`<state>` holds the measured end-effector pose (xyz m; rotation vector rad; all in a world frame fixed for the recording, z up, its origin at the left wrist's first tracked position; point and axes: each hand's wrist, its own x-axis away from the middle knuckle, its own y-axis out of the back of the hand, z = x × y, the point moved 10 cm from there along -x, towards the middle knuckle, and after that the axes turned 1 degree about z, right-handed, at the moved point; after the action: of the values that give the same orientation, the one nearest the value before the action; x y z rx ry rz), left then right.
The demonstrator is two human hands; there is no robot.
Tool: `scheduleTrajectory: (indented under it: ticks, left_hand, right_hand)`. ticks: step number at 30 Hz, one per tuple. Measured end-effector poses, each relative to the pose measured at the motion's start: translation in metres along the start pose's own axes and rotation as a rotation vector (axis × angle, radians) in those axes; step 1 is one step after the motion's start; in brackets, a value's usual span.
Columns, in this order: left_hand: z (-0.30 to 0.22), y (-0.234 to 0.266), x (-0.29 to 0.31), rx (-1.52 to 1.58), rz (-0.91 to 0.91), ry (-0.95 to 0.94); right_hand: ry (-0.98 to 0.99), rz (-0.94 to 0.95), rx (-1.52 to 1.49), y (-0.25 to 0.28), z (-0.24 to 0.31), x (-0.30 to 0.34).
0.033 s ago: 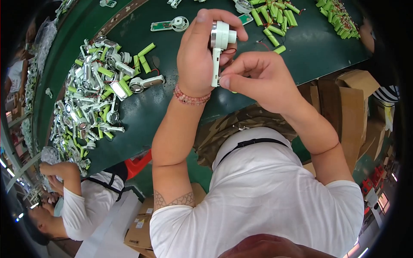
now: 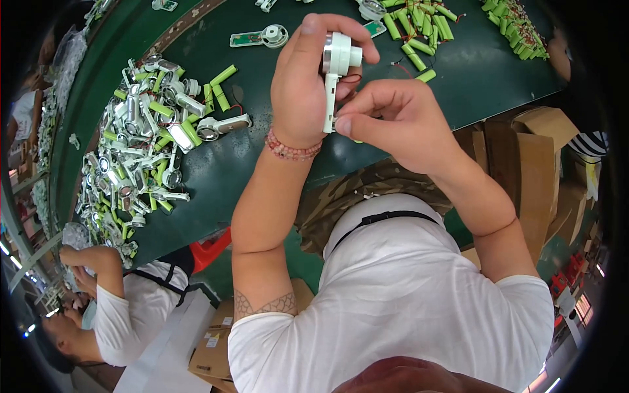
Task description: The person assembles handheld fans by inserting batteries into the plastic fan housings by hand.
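Far over on the left, a co-worker (image 2: 124,308) in a white shirt bends low beside the green bench (image 2: 275,150). Just above that person, a big heap of white fan parts and green batteries (image 2: 147,141) covers the left part of the bench, the pieces tangled over one another. A single flat white fan shell (image 2: 262,37) lies apart from the heap, nearer the far edge.

Moving to the middle, the left hand (image 2: 301,88) is closed around a small white handheld fan (image 2: 335,78), held upright above the bench with its round head at the top and its slim handle pointing down. A bead bracelet (image 2: 291,149) sits on that wrist. Right beside it, the right hand (image 2: 393,121) pinches the lower part of the handle between thumb and fingertips; it seems to press a green battery in there, though the fingers hide most of it. Thin wires show near the fan's head.

Further right, loose green batteries (image 2: 419,29) are scattered on the bench, with another cluster (image 2: 514,23) toward the far right corner. Brown cardboard boxes (image 2: 537,157) stand beside the bench's right edge.
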<state>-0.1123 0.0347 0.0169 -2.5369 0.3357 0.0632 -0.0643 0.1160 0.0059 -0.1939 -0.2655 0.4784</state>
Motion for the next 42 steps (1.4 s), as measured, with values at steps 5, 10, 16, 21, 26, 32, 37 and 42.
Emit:
scheduleTrajectory:
  ticks: [5, 10, 16, 21, 26, 32, 37, 42]
  left_hand:
    - [-0.009, -0.004, 0.001, -0.152, -0.036, -0.069]
    - [-0.007, -0.009, 0.001, -0.177, -0.013, -0.104]
    - [-0.004, -0.009, 0.001, -0.101, -0.009, -0.042]
    - [-0.051, 0.024, 0.009, -0.259, -0.184, -0.184]
    - [-0.198, 0.117, 0.076, -1.007, -0.713, -0.531]
    - [-0.264, 0.240, 0.116, -2.155, -1.110, -0.080]
    - [-0.253, 0.252, 0.034, -1.968, -0.856, -0.109]
    - [-0.204, 0.278, -0.078, -1.969, -0.735, 0.180]
  right_hand:
    - [-0.051, -0.021, 0.041, 0.003, -0.002, 0.003]
    - [-0.032, 0.029, -0.074, 0.000, -0.005, -0.002]
    - [-0.042, 0.070, -0.106, -0.001, -0.008, -0.001]
    - [0.244, -0.082, 0.063, 0.013, 0.018, -0.002]
    - [0.289, -0.268, 0.151, 0.074, 0.026, 0.016]
    - [0.279, -0.381, 0.098, 0.110, -0.004, 0.027]
    - [0.340, -0.422, 0.113, 0.114, -0.013, 0.036]
    - [0.392, -0.416, 0.133, 0.121, -0.007, 0.039]
